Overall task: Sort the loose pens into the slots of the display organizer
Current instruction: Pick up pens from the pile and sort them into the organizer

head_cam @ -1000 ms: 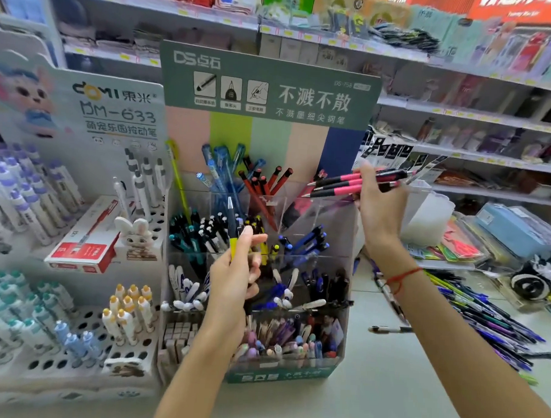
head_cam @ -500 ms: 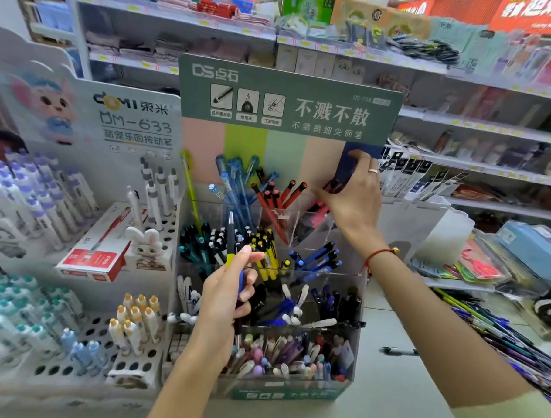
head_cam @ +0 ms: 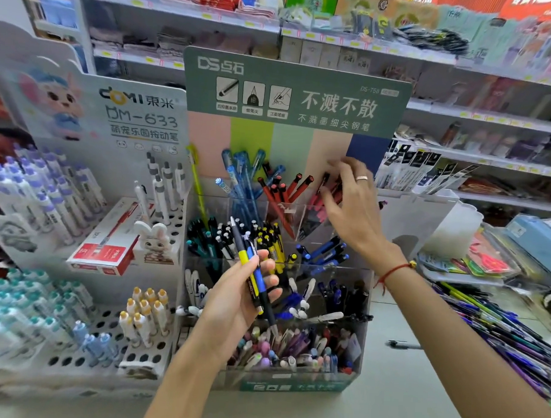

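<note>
The pink-and-black pens (head_cam: 327, 195) now stand tilted in the top right slot of the clear display organizer (head_cam: 363, 307), tips down, caps leaning left. Your right hand (head_cam: 353, 209) hovers over them, palm down, fingers spread and relaxed, fingertips at the pen tops; whether they touch is blurred. Half a second ago that hand was closed round the bunch, pushing it in; a second ago it held them out level to the right. Your left hand (head_cam: 242, 299) stays in front of the middle tier, fingers curled round a yellow-grip pen (head_cam: 246, 264) and a blue one (head_cam: 260, 281), both pointing up and left. More loose pens (head_cam: 496, 326) lie heaped on the counter (head_cam: 401, 397) at right.
</note>
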The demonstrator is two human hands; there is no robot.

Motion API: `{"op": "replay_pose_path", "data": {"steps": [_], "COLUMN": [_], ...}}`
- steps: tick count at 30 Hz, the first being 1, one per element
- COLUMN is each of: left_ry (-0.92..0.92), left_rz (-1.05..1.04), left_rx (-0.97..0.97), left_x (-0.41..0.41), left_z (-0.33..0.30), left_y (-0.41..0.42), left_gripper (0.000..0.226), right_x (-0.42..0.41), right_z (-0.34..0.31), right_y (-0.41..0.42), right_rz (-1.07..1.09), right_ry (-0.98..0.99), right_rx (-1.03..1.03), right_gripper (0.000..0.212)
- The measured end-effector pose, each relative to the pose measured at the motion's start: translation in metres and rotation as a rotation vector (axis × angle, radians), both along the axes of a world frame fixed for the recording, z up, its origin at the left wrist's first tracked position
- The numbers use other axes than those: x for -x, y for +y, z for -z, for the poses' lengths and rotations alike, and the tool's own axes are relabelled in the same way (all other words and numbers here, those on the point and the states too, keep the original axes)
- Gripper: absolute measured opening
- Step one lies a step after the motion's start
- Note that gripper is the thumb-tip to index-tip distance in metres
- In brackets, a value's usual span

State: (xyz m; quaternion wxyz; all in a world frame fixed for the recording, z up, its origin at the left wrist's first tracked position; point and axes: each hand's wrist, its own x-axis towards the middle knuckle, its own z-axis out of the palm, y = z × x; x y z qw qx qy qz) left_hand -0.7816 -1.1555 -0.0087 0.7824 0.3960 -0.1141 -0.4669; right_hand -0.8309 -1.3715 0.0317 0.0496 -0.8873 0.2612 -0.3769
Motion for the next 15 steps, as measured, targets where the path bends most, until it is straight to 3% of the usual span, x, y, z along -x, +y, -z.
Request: {"op": "replay_pose_path", "data": {"steps": [2, 4, 6, 9, 15], "left_ry": [-0.064, -0.187, -0.301, -0.460, -0.648], "left_rz": [-0.006, 0.036, 0.075, 0.093, 0.192], "left_rx": [-0.013, -0.065, -0.121, -0.221, -0.297], "left_x": [0.002, 0.004, 0.007, 0.009, 0.015], "left_z": [0.002, 0.003, 0.006, 0.010, 0.007], "left_y": [0.005, 0.008, 0.006, 0.004, 0.002], "left_gripper": [0.023, 0.023, 0.022, 0.022, 0.023], "right_x": [0.007, 0.016, 0.025, 0.037, 0.059], "right_z": [-0.002, -0.003, 0.001, 0.018, 0.039], "right_y": [0.024, 0.055, 0.084, 0.104, 0.112], "right_rz": [-0.001, -0.120, -0.233, -0.311, -0.307], "right_ry": [-0.172, -0.233, -0.104, 0.096, -0.091], "right_rx": [-0.010, -0.209, -0.461, -0.712, -0.812], "right_gripper": [0.035, 0.018, 0.011, 0.024, 0.010]}}
